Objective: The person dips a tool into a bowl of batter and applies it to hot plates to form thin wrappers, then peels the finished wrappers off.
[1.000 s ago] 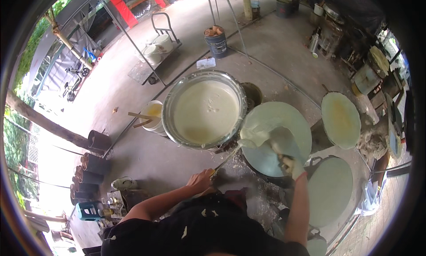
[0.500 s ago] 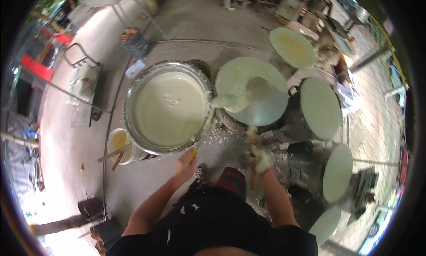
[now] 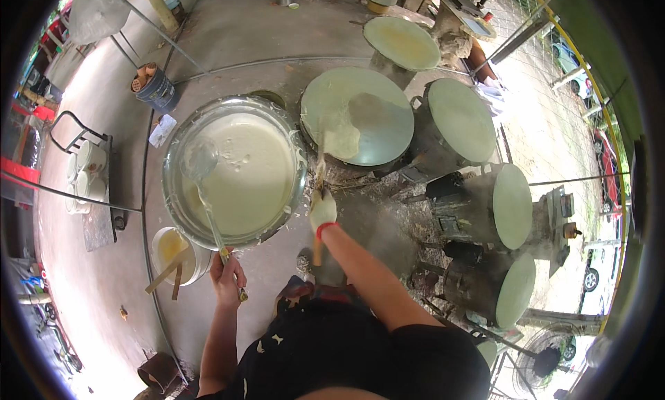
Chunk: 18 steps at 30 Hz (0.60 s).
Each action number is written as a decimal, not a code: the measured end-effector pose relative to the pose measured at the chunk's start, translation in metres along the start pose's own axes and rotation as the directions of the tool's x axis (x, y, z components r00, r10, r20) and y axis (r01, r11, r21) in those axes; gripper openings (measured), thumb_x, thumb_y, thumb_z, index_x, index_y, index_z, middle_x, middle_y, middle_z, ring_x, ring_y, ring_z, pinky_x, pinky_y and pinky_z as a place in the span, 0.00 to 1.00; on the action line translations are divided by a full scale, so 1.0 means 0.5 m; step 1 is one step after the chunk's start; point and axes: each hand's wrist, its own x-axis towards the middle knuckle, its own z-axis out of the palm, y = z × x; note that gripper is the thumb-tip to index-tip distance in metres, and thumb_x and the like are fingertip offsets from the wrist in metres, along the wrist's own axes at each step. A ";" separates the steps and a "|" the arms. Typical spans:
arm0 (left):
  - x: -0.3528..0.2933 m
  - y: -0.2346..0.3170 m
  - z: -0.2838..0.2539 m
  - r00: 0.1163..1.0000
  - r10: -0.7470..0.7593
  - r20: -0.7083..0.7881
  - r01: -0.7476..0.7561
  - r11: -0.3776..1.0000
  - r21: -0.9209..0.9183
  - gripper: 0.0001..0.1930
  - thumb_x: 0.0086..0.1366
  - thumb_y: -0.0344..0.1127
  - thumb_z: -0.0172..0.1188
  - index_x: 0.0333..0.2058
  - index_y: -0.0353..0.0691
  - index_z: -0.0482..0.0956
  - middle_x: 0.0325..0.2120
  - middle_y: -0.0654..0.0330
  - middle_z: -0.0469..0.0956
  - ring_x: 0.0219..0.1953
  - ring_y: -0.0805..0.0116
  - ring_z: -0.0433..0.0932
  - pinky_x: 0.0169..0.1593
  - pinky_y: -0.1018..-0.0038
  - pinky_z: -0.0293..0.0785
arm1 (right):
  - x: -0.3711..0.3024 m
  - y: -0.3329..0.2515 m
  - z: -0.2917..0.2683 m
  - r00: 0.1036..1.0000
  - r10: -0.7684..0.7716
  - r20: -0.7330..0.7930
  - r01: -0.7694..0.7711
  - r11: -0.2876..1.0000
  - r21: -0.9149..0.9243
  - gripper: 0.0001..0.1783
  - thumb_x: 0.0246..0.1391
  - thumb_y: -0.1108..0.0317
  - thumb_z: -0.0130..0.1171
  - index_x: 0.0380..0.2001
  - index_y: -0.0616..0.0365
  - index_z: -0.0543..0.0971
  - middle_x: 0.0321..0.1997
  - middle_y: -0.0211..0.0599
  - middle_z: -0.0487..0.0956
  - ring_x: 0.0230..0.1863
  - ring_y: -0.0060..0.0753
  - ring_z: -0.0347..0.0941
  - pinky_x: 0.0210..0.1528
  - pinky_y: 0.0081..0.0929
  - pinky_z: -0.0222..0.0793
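My left hand is closed round the handle of a metal ladle. The ladle's bowl dips into pale, creamy batter in a wide metal basin. My right hand, in a whitish glove with a red band at the wrist, grips a long wooden-handled tool. That tool points away from me, and its thin far end reaches the left part of a large round griddle. Wet batter lies there in an uneven patch; a brownish area shows beside it.
More round-topped stoves curve down my right side, steam around some. Another round griddle stands farther back. A white bucket with wooden sticks sits left of the basin. Beyond are a dark bucket and a trolley carrying white containers.
The ladle has gone from the griddle's left edge back into the basin, my left hand moving left with it. My right hand and its tool have shifted left. The view has turned somewhat.
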 end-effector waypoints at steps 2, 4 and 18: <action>-0.014 0.002 -0.019 0.998 -0.054 -0.022 0.052 0.996 -0.076 0.13 0.65 0.30 0.44 0.47 0.34 0.67 0.16 0.66 0.61 0.07 0.80 0.56 0.11 0.83 0.55 | 0.006 -0.050 -0.064 0.982 0.178 0.068 -0.188 0.961 0.202 0.20 0.57 0.59 0.47 0.44 0.64 0.74 0.27 0.42 0.76 0.27 0.38 0.69 0.34 0.34 0.65; -0.018 0.005 -0.018 0.998 -0.055 0.040 0.061 0.982 -0.180 0.12 0.65 0.30 0.44 0.47 0.36 0.67 0.16 0.65 0.61 0.07 0.80 0.55 0.11 0.82 0.54 | 0.029 -0.039 -0.100 0.947 0.316 0.052 -0.314 0.883 0.348 0.21 0.56 0.59 0.46 0.44 0.65 0.74 0.31 0.48 0.78 0.31 0.46 0.71 0.39 0.37 0.66; -0.039 -0.025 0.118 0.972 -0.059 0.228 0.124 0.951 -0.283 0.10 0.66 0.33 0.44 0.46 0.43 0.66 0.19 0.68 0.59 0.09 0.83 0.55 0.12 0.84 0.53 | 0.133 0.119 -0.236 0.949 0.248 0.196 -0.309 0.861 0.404 0.12 0.56 0.61 0.52 0.37 0.58 0.74 0.18 0.28 0.69 0.14 0.21 0.62 0.15 0.22 0.56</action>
